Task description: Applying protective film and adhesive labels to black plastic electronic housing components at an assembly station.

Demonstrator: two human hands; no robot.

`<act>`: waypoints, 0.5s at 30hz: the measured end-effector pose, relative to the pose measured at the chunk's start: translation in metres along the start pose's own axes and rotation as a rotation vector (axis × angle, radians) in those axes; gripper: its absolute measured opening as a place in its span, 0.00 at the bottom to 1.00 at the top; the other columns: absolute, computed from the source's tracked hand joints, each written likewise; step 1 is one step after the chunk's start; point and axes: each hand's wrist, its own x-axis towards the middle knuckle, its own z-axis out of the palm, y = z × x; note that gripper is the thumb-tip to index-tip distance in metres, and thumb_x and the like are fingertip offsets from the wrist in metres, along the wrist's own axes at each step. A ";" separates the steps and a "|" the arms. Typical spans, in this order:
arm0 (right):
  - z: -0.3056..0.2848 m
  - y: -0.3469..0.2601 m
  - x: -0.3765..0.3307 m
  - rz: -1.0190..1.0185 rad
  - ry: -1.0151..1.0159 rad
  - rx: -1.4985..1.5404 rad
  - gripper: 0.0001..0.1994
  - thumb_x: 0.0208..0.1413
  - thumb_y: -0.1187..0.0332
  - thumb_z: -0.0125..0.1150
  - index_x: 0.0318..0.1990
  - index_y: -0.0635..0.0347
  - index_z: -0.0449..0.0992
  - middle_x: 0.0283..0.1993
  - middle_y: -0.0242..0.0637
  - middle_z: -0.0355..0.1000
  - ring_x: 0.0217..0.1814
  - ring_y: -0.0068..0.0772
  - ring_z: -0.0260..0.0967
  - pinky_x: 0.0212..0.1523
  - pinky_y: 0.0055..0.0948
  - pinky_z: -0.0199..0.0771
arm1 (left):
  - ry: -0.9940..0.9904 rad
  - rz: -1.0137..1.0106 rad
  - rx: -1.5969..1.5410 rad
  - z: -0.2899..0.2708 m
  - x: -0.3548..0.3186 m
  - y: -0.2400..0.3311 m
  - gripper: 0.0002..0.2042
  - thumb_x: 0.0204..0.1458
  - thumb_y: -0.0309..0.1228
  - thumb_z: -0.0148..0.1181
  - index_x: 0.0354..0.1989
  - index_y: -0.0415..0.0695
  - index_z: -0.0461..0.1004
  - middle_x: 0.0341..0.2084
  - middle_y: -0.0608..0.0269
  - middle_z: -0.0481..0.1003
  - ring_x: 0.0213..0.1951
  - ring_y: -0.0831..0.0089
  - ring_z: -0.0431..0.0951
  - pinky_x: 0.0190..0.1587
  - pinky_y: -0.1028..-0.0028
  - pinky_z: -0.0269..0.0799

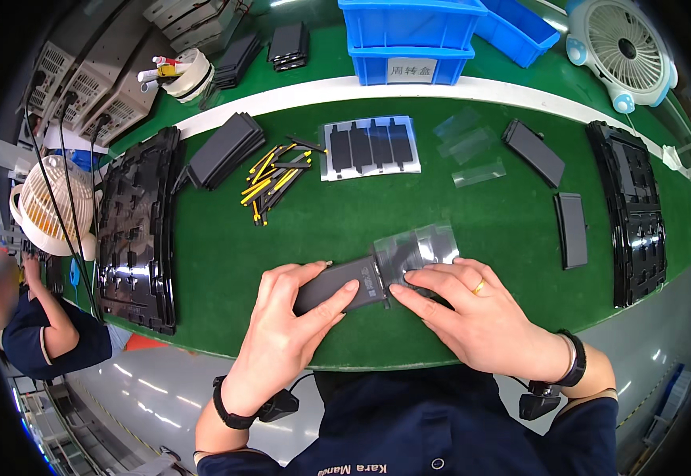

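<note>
My left hand [286, 313] grips a flat dark-grey battery [339, 284] near the front of the green table, its thumb on the face and its fingers along the far edge. Pale printing shows near the battery's right end. Touching that end is a clear plastic film [417, 247], wrinkled and shiny, which reaches to the right and away from me. My right hand [472, 313] pinches the near part of the film beside the battery, and its fingertips hide some of the join. A ring is on one of its fingers.
Behind my hands lie black-and-yellow strips [275, 178], a sheet of black stickers [371, 148] and loose clear films [472, 147]. Batteries are stacked at left [225, 151] and lie at right [572, 230]. Black trays [137, 230] flank both sides. Blue bins [409, 28] and a fan [623, 47] stand behind; a co-worker [52, 325] sits left.
</note>
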 end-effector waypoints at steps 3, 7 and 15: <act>-0.003 -0.001 0.004 -0.011 -0.012 -0.020 0.25 0.45 0.74 0.54 0.55 0.59 0.66 0.51 0.33 0.61 0.53 0.32 0.58 0.55 0.36 0.57 | -0.004 -0.013 -0.008 -0.001 0.000 0.001 0.26 0.32 0.19 0.66 0.45 0.53 0.76 0.44 0.54 0.67 0.43 0.56 0.66 0.42 0.65 0.69; -0.006 0.000 0.007 -0.025 -0.023 -0.041 0.24 0.45 0.73 0.54 0.55 0.58 0.66 0.51 0.33 0.61 0.51 0.31 0.58 0.53 0.35 0.58 | -0.005 -0.014 -0.012 -0.002 0.000 0.002 0.26 0.32 0.19 0.66 0.46 0.53 0.76 0.44 0.53 0.67 0.43 0.56 0.66 0.42 0.65 0.69; -0.008 -0.001 0.007 -0.022 -0.065 -0.061 0.25 0.45 0.72 0.55 0.55 0.59 0.66 0.51 0.32 0.61 0.49 0.31 0.58 0.52 0.33 0.59 | -0.049 0.014 0.049 -0.005 0.002 0.003 0.22 0.39 0.22 0.64 0.46 0.54 0.76 0.43 0.53 0.67 0.42 0.57 0.67 0.40 0.65 0.71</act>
